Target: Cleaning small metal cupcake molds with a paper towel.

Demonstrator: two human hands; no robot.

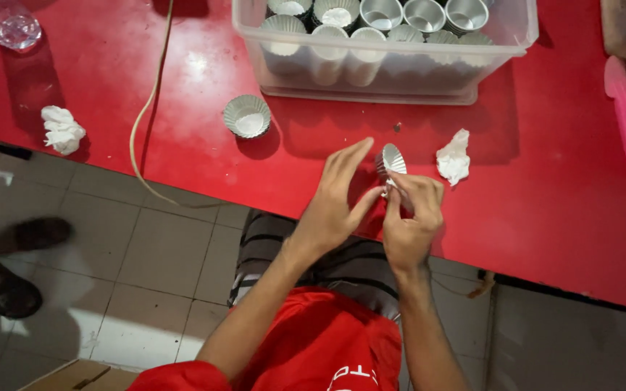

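Note:
My right hand point(409, 217) pinches a small fluted metal cup mould point(390, 161), held on edge above the red table's point(559, 188) near edge. My left hand point(333, 199) is beside it, fingers spread, thumb reaching toward the mould's lower rim. Whether the left hand touches the mould is unclear. Another fluted mould point(247, 116) sits upright on the table to the left. A crumpled white tissue point(453, 158) lies just right of my hands.
A clear plastic tub point(505, 43) at the back holds several stacked metal moulds. A second white tissue wad point(61, 129), a clear glass point(11, 27), a thin cord point(141, 108) and a pink spatula point(623, 108) lie on the table. Another person's sandalled feet point(9, 268) stand on the tiled floor at left.

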